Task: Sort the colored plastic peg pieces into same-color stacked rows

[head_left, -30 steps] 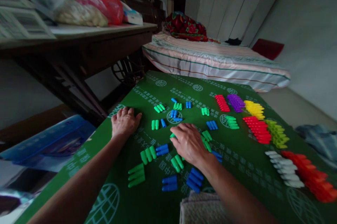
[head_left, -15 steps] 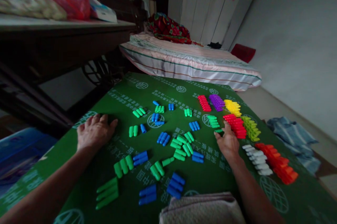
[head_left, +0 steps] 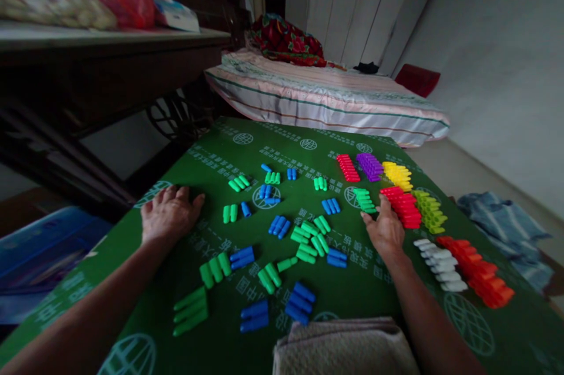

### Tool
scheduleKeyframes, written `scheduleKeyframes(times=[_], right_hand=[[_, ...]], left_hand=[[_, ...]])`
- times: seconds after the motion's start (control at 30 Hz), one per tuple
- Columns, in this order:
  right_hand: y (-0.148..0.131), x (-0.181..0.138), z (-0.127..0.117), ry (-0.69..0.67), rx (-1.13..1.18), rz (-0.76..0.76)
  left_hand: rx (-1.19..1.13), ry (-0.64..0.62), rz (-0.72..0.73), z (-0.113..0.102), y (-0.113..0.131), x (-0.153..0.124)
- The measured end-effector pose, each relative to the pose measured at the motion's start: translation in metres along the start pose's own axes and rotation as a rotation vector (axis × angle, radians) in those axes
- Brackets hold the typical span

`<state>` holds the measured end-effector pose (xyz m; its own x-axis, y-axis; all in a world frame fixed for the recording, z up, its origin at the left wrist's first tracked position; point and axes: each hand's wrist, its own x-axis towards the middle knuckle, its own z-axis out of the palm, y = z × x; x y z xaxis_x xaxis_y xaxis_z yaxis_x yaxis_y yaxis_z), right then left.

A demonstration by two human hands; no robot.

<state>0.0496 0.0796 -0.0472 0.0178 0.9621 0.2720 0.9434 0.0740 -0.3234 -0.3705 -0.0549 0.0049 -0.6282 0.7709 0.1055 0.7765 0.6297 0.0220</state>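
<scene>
My left hand [head_left: 170,216] lies flat on the green board [head_left: 185,163] at the left, fingers spread, holding nothing. My right hand [head_left: 385,231] is by the near end of a row of light green bullet-shaped plastic pieces [head_left: 363,200]. Its thumb and index finger are apart, with nothing visible between them. Just beyond its fingers stands a red block of joined pieces [head_left: 402,207]. Loose clusters of green pieces [head_left: 304,234] and blue pieces [head_left: 279,226] are scattered between my hands. Closer to me lie more green pieces [head_left: 191,311] and blue pieces [head_left: 300,302].
Along the right are purple [head_left: 369,167], yellow [head_left: 397,175], lime [head_left: 429,211], white [head_left: 440,266] and orange rows [head_left: 476,272], with another red row [head_left: 348,168]. A folded cloth [head_left: 346,348] lies at the near edge. A bed [head_left: 326,96] stands behind.
The loose green piece by my right fingertips now sits against the end of the light green row. My left hand stays resting on the board. The whole view has shifted slightly.
</scene>
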Motion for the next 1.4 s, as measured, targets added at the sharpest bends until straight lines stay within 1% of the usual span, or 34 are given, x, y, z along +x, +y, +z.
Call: scheduleKeyframes(times=[0.1,0.2,0.27,0.33,0.4,0.5,0.57,0.63,0.7,0.77,0.83,0.9,0.97,1.03,1.13,1.2,1.27,1.33,1.4], right_hand=[[-0.002,-0.004,-0.005,0.048,-0.010,-0.026],[-0.012,-0.017,-0.014,0.061,-0.015,-0.134],[-0.027,-0.031,-0.022,-0.006,0.019,-0.266],[-0.046,-0.047,-0.031,-0.113,0.058,-0.418],[-0.067,-0.062,-0.039,-0.233,0.034,-0.528],[-0.091,-0.075,-0.047,-0.358,-0.067,-0.572],[-0.099,-0.079,-0.049,-0.392,-0.113,-0.565],[-0.101,-0.080,-0.050,-0.406,-0.109,-0.560],[-0.097,-0.079,-0.049,-0.404,-0.036,-0.566],[-0.086,-0.075,-0.047,-0.365,0.082,-0.570],[-0.067,-0.066,-0.045,-0.284,0.188,-0.535],[-0.043,-0.053,-0.043,-0.200,0.237,-0.445],[-0.017,-0.040,-0.042,-0.145,0.213,-0.340],[0.007,-0.029,-0.041,-0.126,0.115,-0.280],[0.030,-0.018,-0.037,-0.161,-0.011,-0.286],[0.036,-0.016,-0.034,-0.171,-0.012,-0.325],[0.037,-0.017,-0.030,-0.137,0.016,-0.342],[0.035,-0.019,-0.028,-0.101,0.023,-0.311],[0.030,-0.022,-0.027,-0.083,-0.009,-0.230]], left_hand=[[0.002,0.011,0.011,0.001,0.000,-0.002],[0.003,0.017,0.016,0.001,0.000,-0.003],[0.001,0.018,0.020,0.002,-0.001,-0.002],[0.000,0.019,0.023,0.002,-0.002,-0.002],[-0.001,0.021,0.023,0.003,-0.002,-0.001],[-0.003,0.020,0.021,0.003,-0.002,-0.002],[-0.004,0.020,0.022,0.002,-0.002,-0.002],[-0.005,0.020,0.025,0.003,-0.003,-0.002],[-0.004,0.022,0.023,0.003,-0.003,-0.001],[-0.003,0.023,0.022,0.004,-0.004,0.000],[-0.002,0.023,0.022,0.005,-0.004,0.001],[-0.002,0.020,0.023,0.005,-0.005,0.002],[-0.005,0.019,0.024,0.005,-0.005,0.004],[-0.006,0.013,0.026,0.005,-0.005,0.004],[0.001,0.007,0.024,0.005,-0.005,0.005],[0.007,0.003,0.013,0.005,-0.004,0.005],[0.010,-0.003,0.003,0.004,-0.003,0.005],[0.018,-0.014,-0.004,0.003,-0.003,0.006],[0.025,-0.020,-0.012,0.002,-0.002,0.006]])
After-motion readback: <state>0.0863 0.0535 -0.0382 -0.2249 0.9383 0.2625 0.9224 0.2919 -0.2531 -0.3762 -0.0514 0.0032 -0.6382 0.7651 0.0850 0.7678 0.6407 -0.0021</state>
